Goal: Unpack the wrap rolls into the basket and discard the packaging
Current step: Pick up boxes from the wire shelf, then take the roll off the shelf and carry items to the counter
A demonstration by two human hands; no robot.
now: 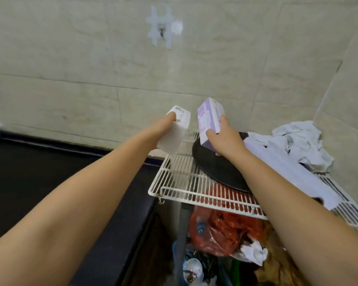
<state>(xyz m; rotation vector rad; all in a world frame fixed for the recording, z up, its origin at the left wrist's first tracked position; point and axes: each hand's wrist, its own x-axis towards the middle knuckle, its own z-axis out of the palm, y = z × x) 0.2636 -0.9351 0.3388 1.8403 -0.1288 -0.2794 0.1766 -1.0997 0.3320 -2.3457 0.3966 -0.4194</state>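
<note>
My left hand grips a white box with a printed label on its end, held in the air over the left edge of a white wire rack. My right hand grips a purple and white wrap box, tilted up on end above a round black plate that lies on the rack. The two boxes are side by side, a small gap apart. No basket is in view.
On the rack's right side lie a long white box and crumpled white plastic. Below the rack is rubbish with a red bag and crumpled paper. A black counter is at the left, tiled wall behind.
</note>
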